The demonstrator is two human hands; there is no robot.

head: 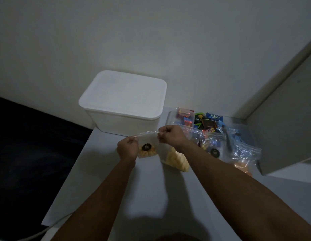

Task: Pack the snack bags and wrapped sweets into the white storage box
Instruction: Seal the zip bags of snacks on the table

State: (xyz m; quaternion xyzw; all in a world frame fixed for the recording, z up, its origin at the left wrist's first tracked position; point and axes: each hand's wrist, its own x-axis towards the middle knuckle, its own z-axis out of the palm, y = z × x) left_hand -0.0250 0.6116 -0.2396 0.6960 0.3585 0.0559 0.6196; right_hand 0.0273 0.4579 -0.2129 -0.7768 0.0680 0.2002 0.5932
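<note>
- While both hands pinch its top edge, the clear snack bag (149,146) hangs just above the grey table (133,197), its sealing strip running left to right between them and its body with the yellow snacks drooping toward the near side
- The left hand (127,148) has thumb and fingers curled tight on the strip's left end; the right hand (170,137) pinches it close beside, nearer the middle, so both grips sit on the bag's left half
- The white storage box (122,101) stands just beyond the hands, far and slightly left, against the wall, and its lid looks closed
- So the bag's way in is away from the body and upward, but I judge the lid must come off first; the left hand is the nearer to it
- The other snack bags (238,150) lie to the right, and the wrapped sweets (208,124) lie far right beside the box, by a small clear tub (184,117) of sweets
- None of these is in the box yet
</note>
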